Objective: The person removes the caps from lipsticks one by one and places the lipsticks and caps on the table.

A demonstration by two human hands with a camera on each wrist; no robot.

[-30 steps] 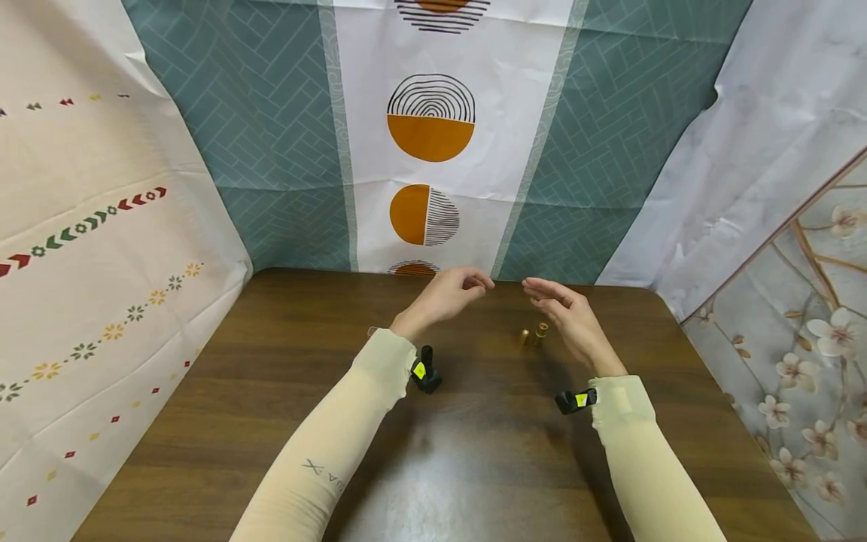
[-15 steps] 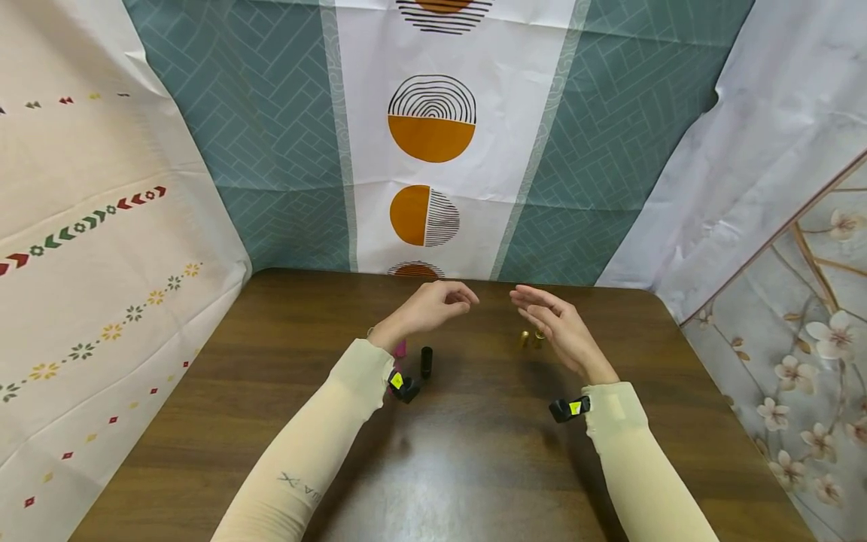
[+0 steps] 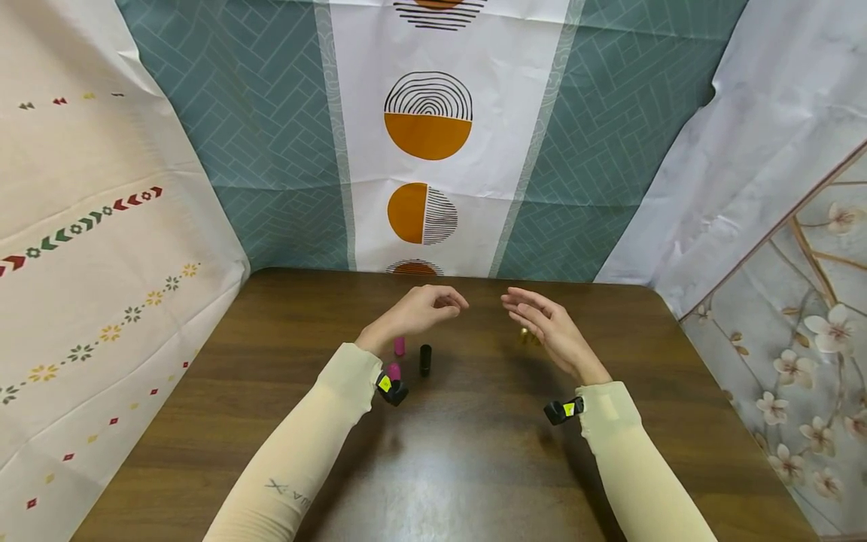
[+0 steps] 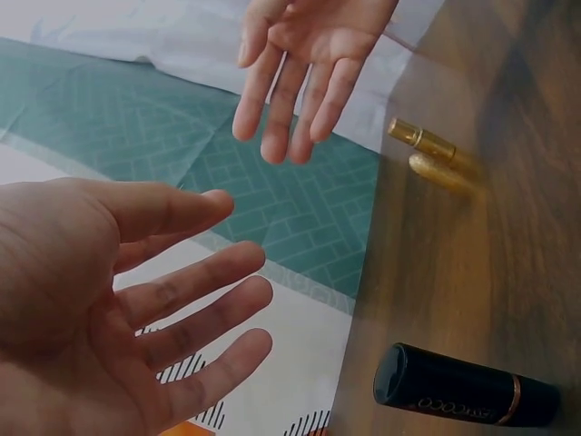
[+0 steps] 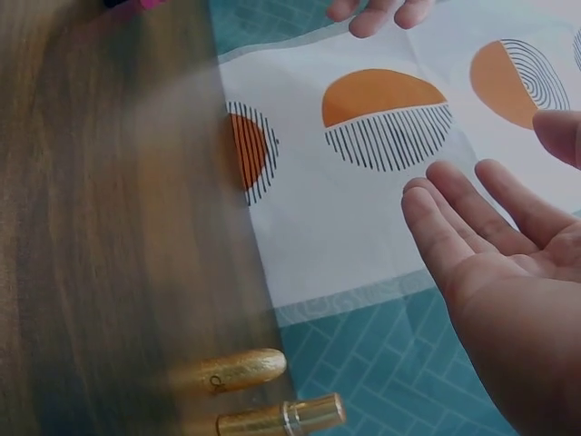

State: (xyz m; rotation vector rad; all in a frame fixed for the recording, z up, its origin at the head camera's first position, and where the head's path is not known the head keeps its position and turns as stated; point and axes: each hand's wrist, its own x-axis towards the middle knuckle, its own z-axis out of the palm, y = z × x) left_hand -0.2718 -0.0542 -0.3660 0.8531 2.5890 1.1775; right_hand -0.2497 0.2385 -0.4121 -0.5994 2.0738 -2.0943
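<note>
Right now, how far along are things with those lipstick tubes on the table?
Nothing looks handled yet. The left hand and right hand hover empty above the table. The black tube and two pink pieces stand by the left wrist; the gold tube and cap lie apart, still to be dealt with.

Hidden, cropped and blurred parts

From the head, the gold tubes (image 3: 524,336) are nearly covered by the right hand (image 3: 549,331), and the lower pink tube (image 3: 393,370) sits partly behind the left wrist camera (image 3: 391,390). In the left wrist view the right hand's palm is cut by the top edge and the black tube's (image 4: 465,400) lettering is too small to read. In the right wrist view the left fingertips (image 5: 381,14) barely enter at the top, and the table (image 5: 118,227) beside the right fingers is blurred.
</note>
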